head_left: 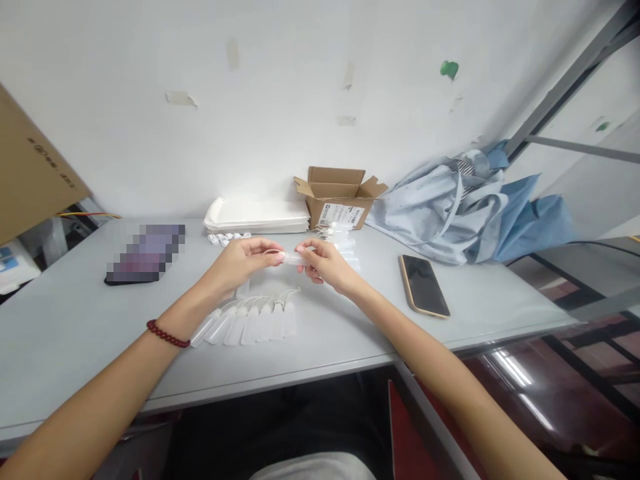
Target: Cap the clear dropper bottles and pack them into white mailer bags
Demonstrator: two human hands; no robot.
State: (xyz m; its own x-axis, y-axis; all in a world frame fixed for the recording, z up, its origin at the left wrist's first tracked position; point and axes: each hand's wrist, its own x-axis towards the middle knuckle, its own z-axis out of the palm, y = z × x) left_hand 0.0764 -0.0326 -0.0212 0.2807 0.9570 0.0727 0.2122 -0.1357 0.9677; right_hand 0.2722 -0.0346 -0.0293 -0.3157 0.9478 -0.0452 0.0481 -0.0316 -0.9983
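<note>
Above the middle of the table, both hands hold one small translucent white plastic tube [294, 259] with a thin cord loop. My left hand [245, 260] is closed in a pinch at its corded end. My right hand [326, 264] grips the other end between thumb and fingers, which partly hide it. Below the left hand lies a row of several similar corded tubes [250, 327], side by side on the table. More clear pieces [349, 252] lie behind the right hand, partly covered by it. Several small white pieces [227, 237] sit beyond the left hand.
Against the wall are a stack of white sheets or pouches [257, 215] and an open cardboard box [340, 200]. A phone [425, 285] lies right, a blurred-out device [145, 257] left. Light blue cloth [440, 207] is heaped at the right. The grey table's front edge [280, 381] is near my lap.
</note>
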